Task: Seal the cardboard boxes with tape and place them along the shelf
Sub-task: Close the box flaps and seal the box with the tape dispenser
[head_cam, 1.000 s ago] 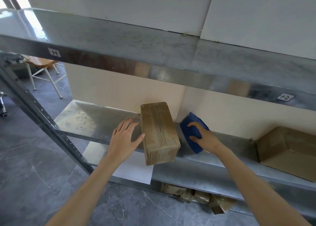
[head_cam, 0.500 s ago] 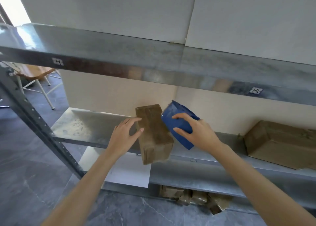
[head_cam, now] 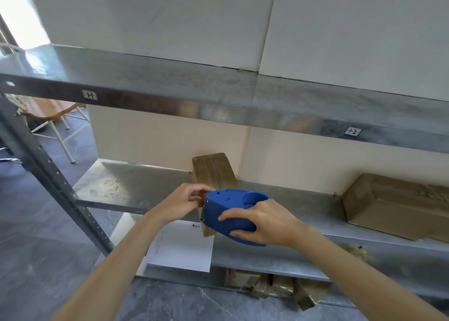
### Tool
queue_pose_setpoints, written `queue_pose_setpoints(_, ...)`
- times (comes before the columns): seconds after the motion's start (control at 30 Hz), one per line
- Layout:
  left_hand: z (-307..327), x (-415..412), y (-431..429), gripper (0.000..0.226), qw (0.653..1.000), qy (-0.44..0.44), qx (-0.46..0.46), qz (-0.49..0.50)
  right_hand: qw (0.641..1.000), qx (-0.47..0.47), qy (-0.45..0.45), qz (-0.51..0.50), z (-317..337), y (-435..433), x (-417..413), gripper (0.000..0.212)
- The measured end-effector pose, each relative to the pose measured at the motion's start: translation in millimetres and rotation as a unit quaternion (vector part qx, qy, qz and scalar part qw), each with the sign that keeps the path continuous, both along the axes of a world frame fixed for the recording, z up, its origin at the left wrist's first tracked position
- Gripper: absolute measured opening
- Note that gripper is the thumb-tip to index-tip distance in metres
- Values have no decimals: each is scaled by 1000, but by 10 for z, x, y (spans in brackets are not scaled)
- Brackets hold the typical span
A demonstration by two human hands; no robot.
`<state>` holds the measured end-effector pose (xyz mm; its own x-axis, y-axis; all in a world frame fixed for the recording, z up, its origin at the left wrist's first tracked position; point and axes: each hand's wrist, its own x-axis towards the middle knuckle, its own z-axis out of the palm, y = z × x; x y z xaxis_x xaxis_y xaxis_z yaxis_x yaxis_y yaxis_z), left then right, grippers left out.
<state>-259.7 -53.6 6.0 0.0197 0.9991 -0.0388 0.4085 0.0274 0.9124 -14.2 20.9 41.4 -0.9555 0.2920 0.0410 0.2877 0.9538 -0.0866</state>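
The right hand point(head_cam: 264, 221) grips the one blue plastic tape dispenser point(head_cam: 228, 206) in front of the narrow brown cardboard box point(head_cam: 213, 170) on the grey metal shelf point(head_cam: 136, 187). The left hand point(head_cam: 184, 202) curls at the dispenser's tip, and I cannot tell what it holds. Two boxes sit here, with the wider cardboard box point(head_cam: 393, 204) well apart.

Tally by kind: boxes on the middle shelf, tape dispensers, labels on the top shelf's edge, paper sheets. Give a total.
Boxes: 2, one central, one at right
Tape dispenser: 1
Labels: 2, one at left, one at right
Paper sheet: 1
Total: 6
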Motion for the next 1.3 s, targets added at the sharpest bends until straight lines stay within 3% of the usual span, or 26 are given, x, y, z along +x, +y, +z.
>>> queue_pose_setpoints(0.4, -66, 54, 70, 34, 995, 36, 61, 68, 1000, -7, 9, -13, 93, -42, 23, 44)
queue_pose_setpoints(0.6, -33, -116, 6, 14, 985, 98, 92, 111, 1000, -1, 22, -18, 191, 73, 156, 37)
queue_pose_setpoints(1.3, -411, -204, -387, 17, 987, 68, 27, 146, 996, -58, -44, -50, 35, 3, 528, 42)
